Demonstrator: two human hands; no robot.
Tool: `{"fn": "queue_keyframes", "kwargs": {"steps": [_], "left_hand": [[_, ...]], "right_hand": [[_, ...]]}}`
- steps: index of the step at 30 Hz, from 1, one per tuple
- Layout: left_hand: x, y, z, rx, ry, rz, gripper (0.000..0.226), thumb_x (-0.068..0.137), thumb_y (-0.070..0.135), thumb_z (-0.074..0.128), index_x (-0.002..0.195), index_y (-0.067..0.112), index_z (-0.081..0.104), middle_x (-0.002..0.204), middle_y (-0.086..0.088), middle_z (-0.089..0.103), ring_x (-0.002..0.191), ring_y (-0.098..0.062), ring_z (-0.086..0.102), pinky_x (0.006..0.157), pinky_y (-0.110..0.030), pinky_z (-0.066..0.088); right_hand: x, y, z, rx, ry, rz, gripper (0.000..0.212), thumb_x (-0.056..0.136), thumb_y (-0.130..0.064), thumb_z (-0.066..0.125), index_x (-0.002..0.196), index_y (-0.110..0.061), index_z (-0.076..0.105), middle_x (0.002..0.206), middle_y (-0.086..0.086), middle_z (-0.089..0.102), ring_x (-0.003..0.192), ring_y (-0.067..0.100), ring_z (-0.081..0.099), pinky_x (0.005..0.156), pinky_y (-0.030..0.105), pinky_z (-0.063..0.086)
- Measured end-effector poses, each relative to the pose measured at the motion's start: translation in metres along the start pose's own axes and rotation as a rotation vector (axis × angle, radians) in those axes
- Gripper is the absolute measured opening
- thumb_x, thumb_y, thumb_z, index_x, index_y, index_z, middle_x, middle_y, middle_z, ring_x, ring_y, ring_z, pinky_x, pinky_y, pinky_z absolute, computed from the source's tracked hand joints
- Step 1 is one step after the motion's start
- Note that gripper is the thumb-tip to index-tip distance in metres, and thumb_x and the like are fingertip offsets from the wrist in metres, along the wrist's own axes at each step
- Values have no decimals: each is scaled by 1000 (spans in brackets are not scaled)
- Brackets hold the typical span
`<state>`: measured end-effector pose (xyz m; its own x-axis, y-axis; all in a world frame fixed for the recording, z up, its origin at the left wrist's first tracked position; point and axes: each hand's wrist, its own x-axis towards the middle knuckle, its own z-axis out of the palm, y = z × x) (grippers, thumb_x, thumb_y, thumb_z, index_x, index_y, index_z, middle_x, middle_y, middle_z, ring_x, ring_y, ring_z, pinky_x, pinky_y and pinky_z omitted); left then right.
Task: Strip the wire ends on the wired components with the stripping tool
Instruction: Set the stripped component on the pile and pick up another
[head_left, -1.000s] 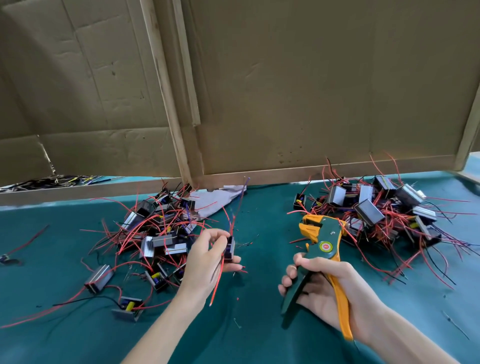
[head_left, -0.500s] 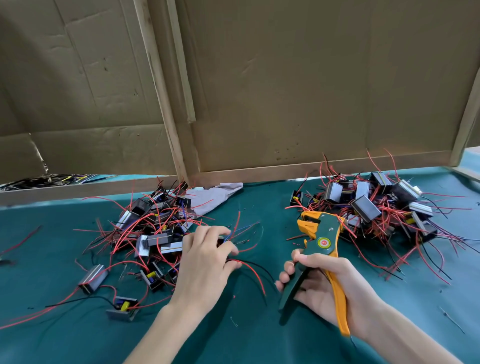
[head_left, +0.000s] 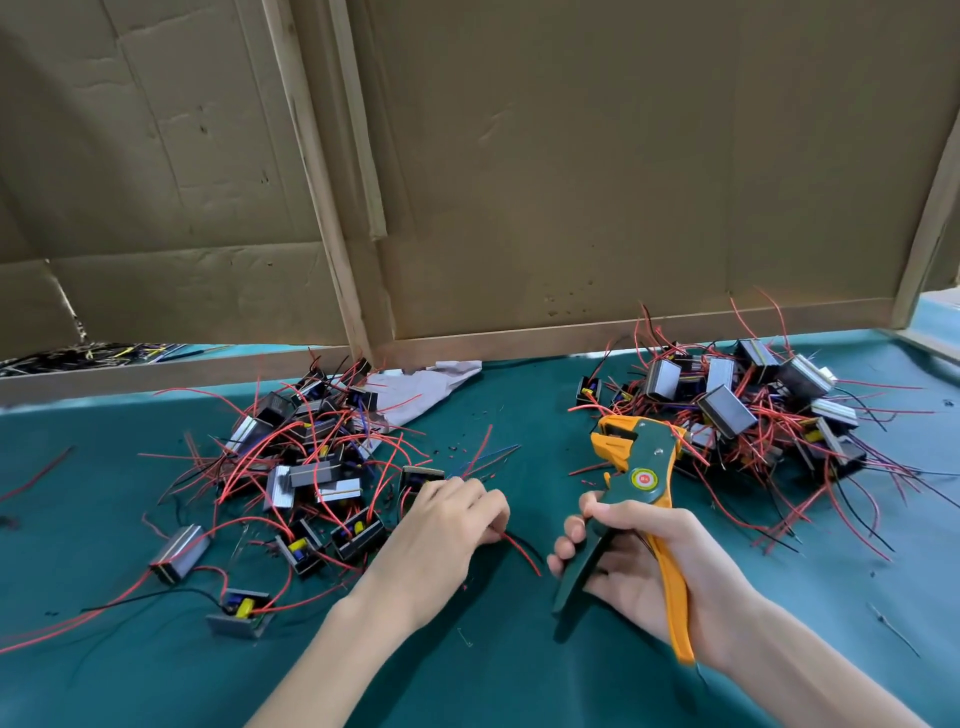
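My left hand (head_left: 441, 530) lies knuckles up on the green mat (head_left: 509, 660), fingers curled over the red and black wires (head_left: 519, 548) of a small dark wired component (head_left: 422, 474) that sits just beyond my fingertips. My right hand (head_left: 644, 566) grips the green and orange stripping tool (head_left: 641, 475) by its handles, jaws pointing away and empty, a short way right of the left hand. One heap of wired components (head_left: 311, 467) lies to the left and another heap of components (head_left: 737, 410) to the right.
A cardboard wall on a wooden frame (head_left: 571, 208) closes off the back of the bench. A crumpled grey cloth (head_left: 426, 387) lies behind the left heap. Loose components (head_left: 179, 551) and long red wires trail toward the left edge. Wire scraps dot the mat.
My left hand lowered the component from the air onto the mat and now covers its wires. The right hand with the stripping tool stayed nearly still.
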<state>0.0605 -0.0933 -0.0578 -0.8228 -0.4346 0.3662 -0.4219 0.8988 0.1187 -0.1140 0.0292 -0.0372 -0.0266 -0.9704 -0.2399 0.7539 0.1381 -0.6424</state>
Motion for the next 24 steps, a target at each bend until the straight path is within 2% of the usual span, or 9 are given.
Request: {"fn": "queue_keyframes", "kwargs": {"steps": [4, 8, 11, 15, 18, 21, 24], "left_hand": [[-2, -7, 2, -217, 177, -231, 28, 93, -4, 50, 94, 23, 48, 93, 13, 45, 93, -4, 44, 84, -12, 34], [1, 1, -5, -498, 349, -400, 38, 97, -2, 43, 88, 35, 43, 91, 9, 61, 91, -1, 56, 79, -8, 38], [3, 10, -11, -631, 416, -428, 36, 96, -7, 40, 91, 28, 46, 91, 2, 63, 84, -4, 60, 73, -9, 43], [3, 14, -13, -744, 401, -441, 35, 95, -10, 38, 95, 21, 54, 94, 8, 62, 78, -3, 56, 70, -14, 42], [2, 17, -18, -830, 441, -433, 26, 96, -2, 46, 91, 20, 59, 88, 15, 65, 72, -3, 54, 69, -14, 41], [3, 22, -24, -890, 498, -407, 15, 94, 10, 56, 91, 25, 58, 84, 8, 71, 68, -8, 57, 65, -16, 44], [3, 25, -29, -925, 466, -395, 14, 90, 19, 61, 91, 33, 62, 77, 5, 72, 71, -12, 64, 63, -16, 45]], "right_hand": [[1, 2, -2, -8, -15, -1, 17, 65, 6, 69, 79, -1, 60, 74, 19, 54, 67, 36, 58, 70, 46, 56], [2, 4, -4, -38, -53, 27, 26, 57, -3, 81, 76, -1, 63, 76, 19, 54, 69, 36, 57, 72, 47, 55], [2, 4, -3, -70, -127, 89, 28, 58, -3, 83, 76, -2, 61, 75, 18, 53, 69, 35, 57, 74, 47, 54], [-1, 7, 1, -144, -205, 165, 24, 65, -3, 78, 79, -3, 58, 75, 19, 53, 69, 35, 57, 77, 46, 53], [-5, 9, 4, -221, -227, 182, 22, 67, -7, 74, 78, -3, 55, 75, 19, 54, 69, 34, 57, 76, 45, 53], [-9, 9, 6, -287, -250, 182, 23, 68, -8, 73, 78, -4, 54, 76, 20, 54, 71, 34, 57, 76, 46, 53], [-11, 8, 7, -355, -291, 171, 20, 70, -9, 71, 77, -4, 53, 78, 21, 56, 73, 35, 58, 77, 46, 52]]}}
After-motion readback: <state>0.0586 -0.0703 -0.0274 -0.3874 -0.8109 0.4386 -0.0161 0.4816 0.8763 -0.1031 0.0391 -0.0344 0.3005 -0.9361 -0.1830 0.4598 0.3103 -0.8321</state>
